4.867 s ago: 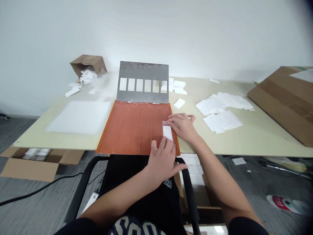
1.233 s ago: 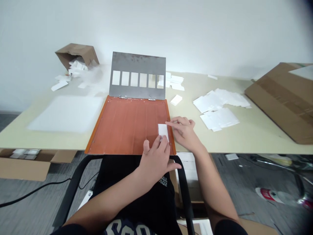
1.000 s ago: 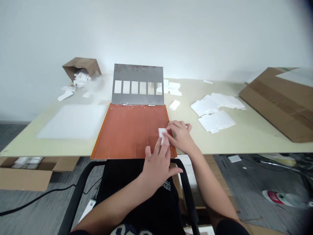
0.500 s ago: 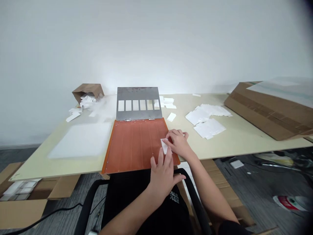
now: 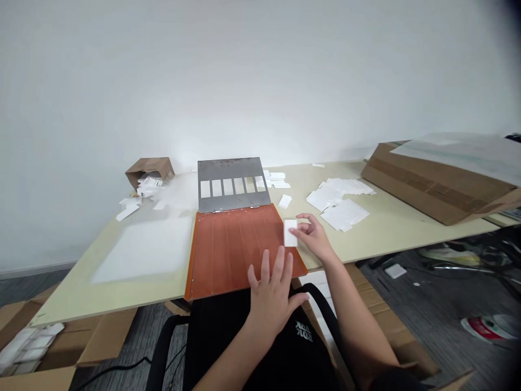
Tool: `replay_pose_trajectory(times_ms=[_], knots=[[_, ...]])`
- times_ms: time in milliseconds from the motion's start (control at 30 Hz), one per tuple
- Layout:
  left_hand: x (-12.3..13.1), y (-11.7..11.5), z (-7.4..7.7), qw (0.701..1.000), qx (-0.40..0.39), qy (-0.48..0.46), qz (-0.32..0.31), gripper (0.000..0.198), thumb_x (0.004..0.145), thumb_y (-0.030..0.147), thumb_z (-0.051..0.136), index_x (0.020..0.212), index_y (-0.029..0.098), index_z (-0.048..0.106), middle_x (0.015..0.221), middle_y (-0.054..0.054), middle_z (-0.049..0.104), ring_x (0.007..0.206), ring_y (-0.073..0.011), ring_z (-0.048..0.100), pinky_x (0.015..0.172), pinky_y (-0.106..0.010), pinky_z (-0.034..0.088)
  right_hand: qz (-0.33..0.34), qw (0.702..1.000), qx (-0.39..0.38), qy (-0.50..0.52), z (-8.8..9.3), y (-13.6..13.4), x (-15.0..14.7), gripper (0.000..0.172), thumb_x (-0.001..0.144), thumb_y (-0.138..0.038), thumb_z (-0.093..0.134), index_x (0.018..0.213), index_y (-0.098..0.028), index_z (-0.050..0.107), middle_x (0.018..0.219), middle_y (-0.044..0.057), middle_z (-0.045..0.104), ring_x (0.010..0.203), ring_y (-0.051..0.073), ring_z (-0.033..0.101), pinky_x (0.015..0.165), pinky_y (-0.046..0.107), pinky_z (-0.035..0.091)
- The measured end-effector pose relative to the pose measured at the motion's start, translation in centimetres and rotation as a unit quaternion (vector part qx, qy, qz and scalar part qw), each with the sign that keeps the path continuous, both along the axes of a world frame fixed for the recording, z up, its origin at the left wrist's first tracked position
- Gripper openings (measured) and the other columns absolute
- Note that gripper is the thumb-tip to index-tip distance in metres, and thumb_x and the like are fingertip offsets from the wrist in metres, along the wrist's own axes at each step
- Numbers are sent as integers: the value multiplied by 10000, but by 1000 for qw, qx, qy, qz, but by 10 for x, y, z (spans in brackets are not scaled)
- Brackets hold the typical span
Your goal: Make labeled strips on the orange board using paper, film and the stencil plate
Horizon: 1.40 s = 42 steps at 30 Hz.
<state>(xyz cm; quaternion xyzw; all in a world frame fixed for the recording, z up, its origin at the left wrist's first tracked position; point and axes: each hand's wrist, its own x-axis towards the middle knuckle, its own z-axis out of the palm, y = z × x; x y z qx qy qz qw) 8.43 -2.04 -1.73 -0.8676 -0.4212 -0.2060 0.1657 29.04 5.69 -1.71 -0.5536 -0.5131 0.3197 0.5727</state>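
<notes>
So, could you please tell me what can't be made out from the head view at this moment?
In the head view:
White card, far side: turned away from the camera in the right hand's grip.
Left hand: its back hides whether it touches the orange board.
Open carton, lower left: cut off by the frame's edges.
Red-labelled object on the floor: print blurred.

White card (image 5: 288, 239) in right grip (image 5: 315, 239), left grip (image 5: 271, 298) spread at orange board's (image 5: 228, 244) near edge, grey plate (image 5: 228, 168) behind
</notes>
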Motion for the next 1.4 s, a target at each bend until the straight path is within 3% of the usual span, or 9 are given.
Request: replay_pose_trajectory(times_ms=[133,367,567,733,867,967,1100,1267,1400], knots=[[-39,5,14,999,3,-33,39,726,908,688,381,1510,281,377,1578,-106,374,1395,-377,323,993,-611,360,-109,983,-35,-143,8,23,47,668,626,-774,640,998,-241,482,650,-19,610,563,158,521,553,287,408],[-111,28,37,986,-6,-97,132,663,937,614,391,1478,234,442,1574,-198,344,1393,-423,348,996,-658,287,-233,909,-139,-316,43,71,110,320,742,-468,691,891,-186,673,829,88,678,849,252,576,837,462,366],[-190,56,35,958,-3,-221,184,395,994,337,395,1327,256,592,1038,-90,772,954,-247,709,1089,-552,233,-308,854,-127,-400,30,79,94,357,845,-311,568,1177,-203,645,1227,161,619,1149,324,482,949,558,230],[-250,69,20,911,34,-282,298,443,817,612,603,850,195,750,551,-24,679,589,-232,662,961,-454,435,-333,822,-65,-457,8,55,62,354,899,-484,507,808,-204,705,1005,95,712,1007,287,570,915,529,271],[-250,78,12,932,1,-259,254,464,825,581,622,1020,174,728,973,-116,762,916,-264,703,953,-418,457,-286,839,-3,-462,-7,29,47,352,852,-494,527,955,-221,725,1240,144,669,1104,312,575,853,460,363],[-236,82,9,948,-73,-189,244,501,854,502,617,1255,203,636,1362,-150,615,1270,-316,552,1043,-486,396,-267,862,-14,-430,-23,8,39,419,809,-534,528,1096,-272,686,941,107,754,869,288,665,852,456,407],[-228,82,9,937,-139,-160,277,366,898,441,577,1189,240,670,1333,-114,645,1300,-318,529,1066,-555,351,-316,858,-78,-399,-42,-16,35,407,788,-660,475,791,-314,691,683,82,706,742,318,682,845,497,429],[-231,87,8,915,-125,-280,264,374,914,390,546,1199,185,674,1186,-139,719,1162,-310,637,1011,-490,437,-258,884,-79,-383,-38,-34,19,594,784,-642,515,1290,-335,572,1162,139,717,1131,387,626,973,586,382],[-214,89,14,850,-92,-469,220,452,889,476,584,1205,164,668,1209,-135,710,1113,-270,668,991,-409,491,-177,930,30,-320,-5,-41,-42,573,810,-617,563,1260,-263,598,1217,132,690,1143,341,633,995,554,448]])
